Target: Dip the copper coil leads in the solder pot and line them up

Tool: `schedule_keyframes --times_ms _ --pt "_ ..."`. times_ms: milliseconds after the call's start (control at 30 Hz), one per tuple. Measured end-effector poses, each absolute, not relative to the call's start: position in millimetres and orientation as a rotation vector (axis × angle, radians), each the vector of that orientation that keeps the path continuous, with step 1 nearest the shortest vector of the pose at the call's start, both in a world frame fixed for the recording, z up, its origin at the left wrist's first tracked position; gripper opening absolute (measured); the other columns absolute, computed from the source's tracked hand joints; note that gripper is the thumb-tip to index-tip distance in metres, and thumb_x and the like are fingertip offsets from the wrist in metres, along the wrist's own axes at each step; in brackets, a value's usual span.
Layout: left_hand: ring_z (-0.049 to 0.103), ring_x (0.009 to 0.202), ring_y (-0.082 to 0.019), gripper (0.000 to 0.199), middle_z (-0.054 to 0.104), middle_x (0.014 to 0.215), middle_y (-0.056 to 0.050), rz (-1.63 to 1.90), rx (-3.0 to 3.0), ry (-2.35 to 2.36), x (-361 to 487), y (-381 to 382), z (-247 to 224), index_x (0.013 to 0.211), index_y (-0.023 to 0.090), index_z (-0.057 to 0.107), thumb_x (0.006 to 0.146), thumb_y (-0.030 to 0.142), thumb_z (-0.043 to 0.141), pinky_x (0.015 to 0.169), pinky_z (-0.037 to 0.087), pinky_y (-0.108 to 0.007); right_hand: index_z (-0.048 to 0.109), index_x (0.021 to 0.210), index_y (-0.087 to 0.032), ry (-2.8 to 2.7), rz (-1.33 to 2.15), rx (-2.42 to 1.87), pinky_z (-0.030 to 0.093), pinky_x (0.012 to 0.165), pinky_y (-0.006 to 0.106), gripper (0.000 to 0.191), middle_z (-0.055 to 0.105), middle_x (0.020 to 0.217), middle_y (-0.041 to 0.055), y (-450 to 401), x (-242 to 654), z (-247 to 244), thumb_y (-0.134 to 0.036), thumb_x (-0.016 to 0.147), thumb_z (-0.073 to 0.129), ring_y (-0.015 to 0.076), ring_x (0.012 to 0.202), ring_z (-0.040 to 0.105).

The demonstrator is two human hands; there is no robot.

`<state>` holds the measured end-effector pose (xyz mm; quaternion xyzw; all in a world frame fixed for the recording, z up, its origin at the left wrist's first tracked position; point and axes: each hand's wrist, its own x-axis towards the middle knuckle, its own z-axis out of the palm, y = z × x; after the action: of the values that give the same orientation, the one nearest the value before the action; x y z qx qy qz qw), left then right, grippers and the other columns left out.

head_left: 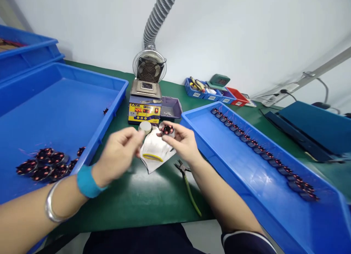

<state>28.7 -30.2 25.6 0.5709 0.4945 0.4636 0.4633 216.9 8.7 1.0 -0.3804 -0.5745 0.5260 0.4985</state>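
My right hand [182, 140] holds a small round motor part [168, 130] with a black top and copper windings, above a white glove [157, 146]. To its left, my left hand [120, 151] is closed with thumb and fingertips pressed together, blurred by motion; what it pinches, if anything, cannot be made out. A round metal tin [145, 127] lies just beyond its fingertips. Behind the glove stands a yellow and blue solder pot [144, 113] with a lit red display. Green-handled cutters [188, 188] lie below my right hand.
A blue tray [79, 96] at left holds several motor parts [41, 172]. Another blue tray [263, 195] at right holds a long row of them. A purple bin [175, 107] stands beside the pot, under a grey duct [159, 18]. Small bins [214, 96] line the wall.
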Motion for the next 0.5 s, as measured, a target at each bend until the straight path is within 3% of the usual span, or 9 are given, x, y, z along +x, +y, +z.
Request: schedule_keyframes --times_ms 100,200,367,500 --pt "0.048 0.054 -0.010 0.021 0.053 0.057 0.004 0.763 1.661 1.102 37.0 -44.2 15.8 0.068 0.018 0.052 0.077 0.035 0.060 0.051 0.039 -0.023 0.056 0.095 -0.021 -1.392 1.241 -0.974 0.055 0.075 0.027 0.060 0.069 0.089 0.0021 47.6 216.9 21.2 -0.042 0.048 0.087 0.0158 0.080 0.068" --pt "0.047 0.053 -0.010 0.017 0.053 0.060 0.004 0.655 1.730 1.089 39.8 -45.3 6.9 0.078 0.019 0.054 0.075 0.033 0.062 0.051 0.037 -0.023 0.054 0.086 -0.019 -1.444 1.233 -0.990 0.052 0.062 0.020 0.056 0.068 0.079 0.0001 82.1 214.4 40.9 -0.041 0.047 0.087 0.0133 0.073 0.067" --pt "0.052 0.062 -0.011 0.029 0.057 0.074 0.000 1.204 1.260 1.206 32.7 -21.2 3.5 0.093 0.017 0.053 0.079 0.042 0.056 0.055 0.042 -0.023 0.057 0.085 -0.017 -1.515 1.365 -0.938 0.047 0.052 0.015 0.048 0.068 0.077 0.0004 98.0 208.6 56.1 -0.042 0.055 0.084 0.0096 0.063 0.064" --pt "0.057 0.064 -0.013 0.031 0.062 0.083 -0.003 1.281 1.080 1.137 28.3 -12.0 3.2 0.091 0.017 0.054 0.084 0.047 0.048 0.051 0.041 -0.023 0.061 0.092 -0.017 -1.590 1.502 -0.849 0.049 0.055 0.017 0.044 0.069 0.078 0.0004 78.6 206.7 42.6 -0.039 0.060 0.083 0.0083 0.059 0.062"
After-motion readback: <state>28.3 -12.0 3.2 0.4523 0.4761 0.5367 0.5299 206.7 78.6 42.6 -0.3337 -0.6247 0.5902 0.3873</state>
